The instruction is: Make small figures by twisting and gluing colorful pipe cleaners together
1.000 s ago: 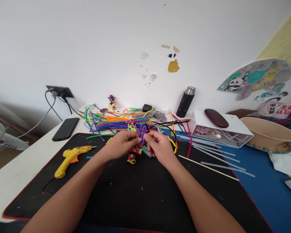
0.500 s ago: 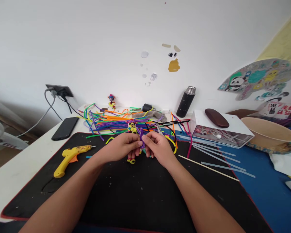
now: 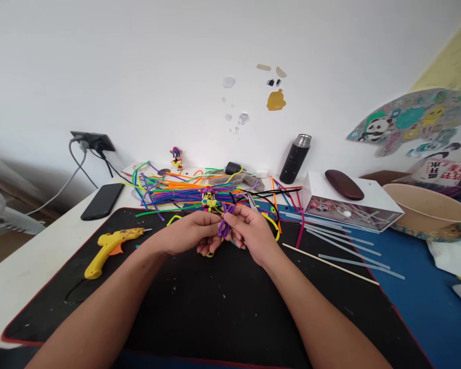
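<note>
Between my two hands is a purple pipe cleaner (image 3: 223,228) bent into several loops. My left hand (image 3: 195,233) pinches it from the left with thumb and fingers. From the other side, my right hand (image 3: 251,230) grips the same piece, its thumb near the upper loops. Just behind my hands a small pipe-cleaner figure (image 3: 208,199) in yellow, magenta and black lies partly hidden. A yellow pipe cleaner (image 3: 272,225) curves beside my right hand. Pliers or scissors (image 3: 252,201) show only in part beyond it.
A yellow glue gun (image 3: 109,248) lies left on the black mat (image 3: 200,318). Many coloured pipe cleaners (image 3: 176,195) are heaped behind. Glue sticks (image 3: 349,246) and a wooden stick (image 3: 330,264) lie right, near a white box (image 3: 353,205). A black flask (image 3: 295,160) stands by the wall.
The purple loops have turned and spread between my fingers, now tilting more sideways. My left fingers have curled lower, covering the figure's lower part.
</note>
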